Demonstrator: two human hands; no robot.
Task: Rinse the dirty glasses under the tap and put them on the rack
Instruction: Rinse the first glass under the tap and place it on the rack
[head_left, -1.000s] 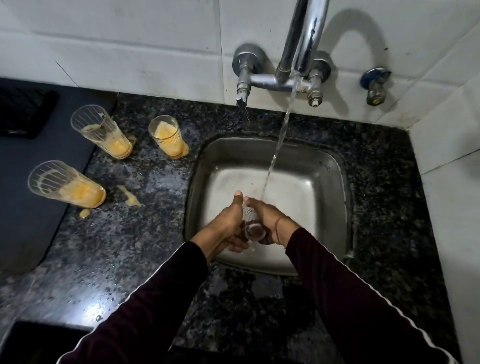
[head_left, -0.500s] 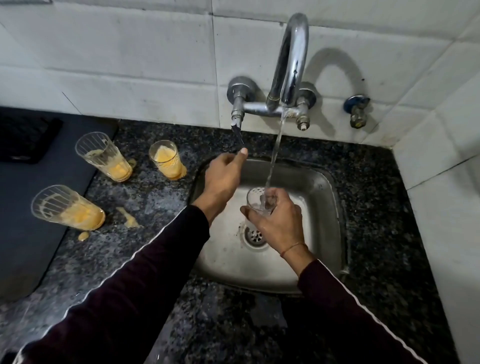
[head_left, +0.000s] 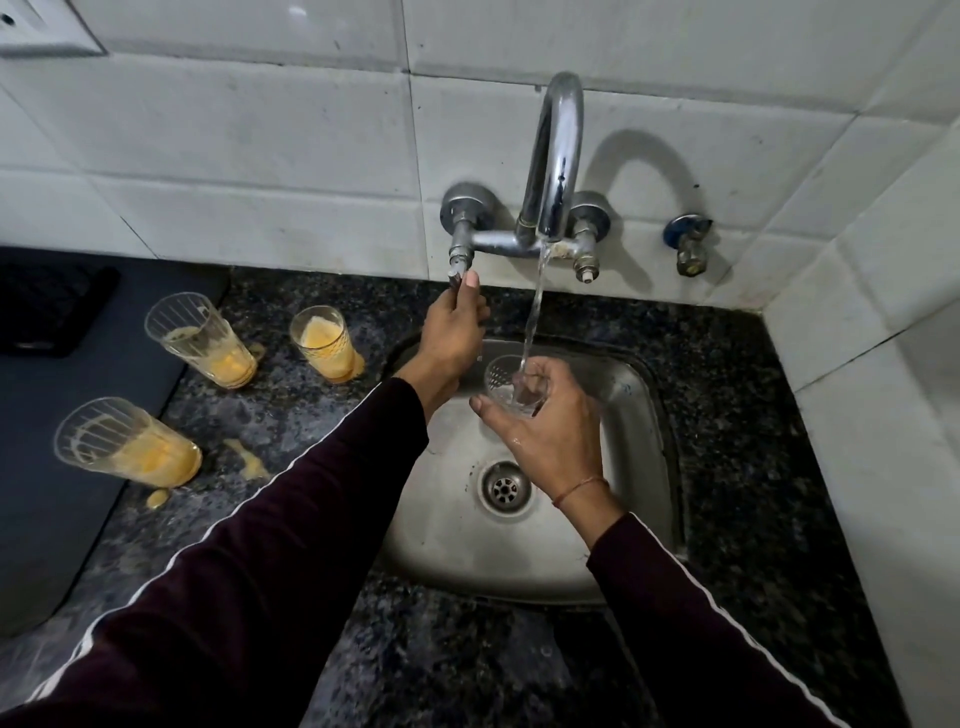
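Left hand (head_left: 453, 332) now up at tap lever (head_left: 459, 270), pinching it. Right hand (head_left: 540, 431) wraps glass (head_left: 511, 385) under stream (keep rim centred); shut flow gently.

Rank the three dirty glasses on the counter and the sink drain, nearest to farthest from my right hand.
From the right hand:
1. Sink drain, just below it in the basin.
2. Short glass, nearest the sink.
3. Tall glass, back left.
4. Glass at the mat's edge, far left.

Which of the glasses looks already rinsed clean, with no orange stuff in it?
The glass held by the right hand under the running tap. It looks clear, while the three on the counter hold orange residue.
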